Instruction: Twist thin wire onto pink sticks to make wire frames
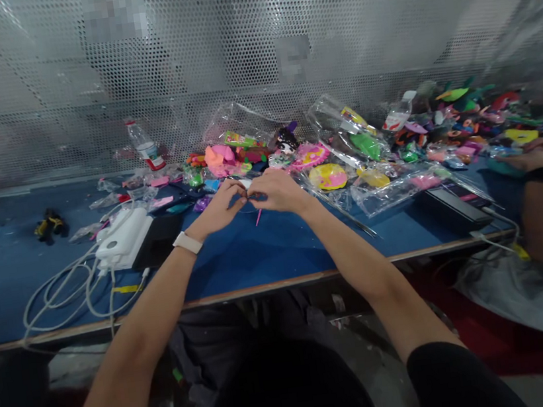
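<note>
Over the blue table, my left hand [223, 206] and my right hand [274, 190] meet with fingertips bent together in a pinch. A small white piece [245, 183] shows between them, but whether the fingers grip it or something else is too small to tell. A thin pink stick [258, 216] points down just below my right fingers. Left of my left hand lies a purple piece [201, 204]. Close beyond both hands sits a pink and orange clay-like lump [220, 159]. To the right of my right hand is a yellow and pink round piece [328, 176].
A white power strip [123, 239] with looping cables lies left. A bottle with a red cap [146, 146] stands behind. Thin metal rods [347, 210] and clear plastic bags [393, 194] lie right. A black device [455, 208] rests near the edge. Another person's hands [540, 156] work far right.
</note>
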A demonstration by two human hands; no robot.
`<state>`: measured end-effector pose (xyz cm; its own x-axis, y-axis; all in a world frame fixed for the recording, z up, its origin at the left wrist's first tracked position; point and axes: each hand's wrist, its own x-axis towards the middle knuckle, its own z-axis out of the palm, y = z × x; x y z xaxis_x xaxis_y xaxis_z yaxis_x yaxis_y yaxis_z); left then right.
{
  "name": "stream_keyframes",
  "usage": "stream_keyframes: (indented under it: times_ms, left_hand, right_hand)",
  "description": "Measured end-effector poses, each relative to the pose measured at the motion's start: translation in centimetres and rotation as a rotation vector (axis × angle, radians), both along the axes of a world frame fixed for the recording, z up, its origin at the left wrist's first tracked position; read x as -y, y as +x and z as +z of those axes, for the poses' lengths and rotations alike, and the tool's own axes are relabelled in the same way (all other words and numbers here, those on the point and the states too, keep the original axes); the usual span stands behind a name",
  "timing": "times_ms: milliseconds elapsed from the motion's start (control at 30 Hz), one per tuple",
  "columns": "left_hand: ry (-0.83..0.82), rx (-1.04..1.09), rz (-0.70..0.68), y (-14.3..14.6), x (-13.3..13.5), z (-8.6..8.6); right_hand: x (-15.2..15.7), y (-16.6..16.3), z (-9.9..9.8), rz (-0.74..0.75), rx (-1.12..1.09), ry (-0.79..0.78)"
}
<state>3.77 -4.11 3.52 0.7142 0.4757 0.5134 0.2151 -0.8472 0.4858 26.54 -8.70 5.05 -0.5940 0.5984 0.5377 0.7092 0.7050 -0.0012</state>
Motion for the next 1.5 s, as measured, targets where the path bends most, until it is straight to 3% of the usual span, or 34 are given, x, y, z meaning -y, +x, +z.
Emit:
stream_keyframes:
  times_ms: [300, 467, 733, 900, 1100, 1400, 1500]
  left_hand:
    - [-0.276, 0.034, -0.072, -0.4, -0.5, -0.1]
    - [-0.414, 0.113, -0.087, -0.3, -0.4, -0.4]
    - [-0.358, 0.237, 0.060, -0.5, 0.2, 0.2]
    - [-0.130, 0.244, 0.114, -0.7, 0.6, 0.7]
    - [0.013, 0.191, 0.181, -0.6, 0.8, 0.8]
    - [-0.191, 0.200, 0.147, -0.1, 0.5, 0.6]
    - [-0.119, 0.175, 0.188, 0.0, 0.7, 0.5]
  right_hand:
    - [0.0, -0.2, 0.2, 0.015, 0.095, 0.120]
    - [-0.1, -0.3, -0.1, 0.027, 0.024, 0.074]
    - [0.1, -0.6, -0.3, 0.028, -0.468, -0.233]
    - [0.1, -0.6, -0.2, -0.013, -0.605, -0.358]
    - [0.1, -0.5, -0.3, -0.031, -0.548, -0.358]
    - [0.1, -0.9, -0.7, -0.035, -0.469, -0.278]
    - [0.0, -0.9, -0.7, -0.017, -0.500, -0.362]
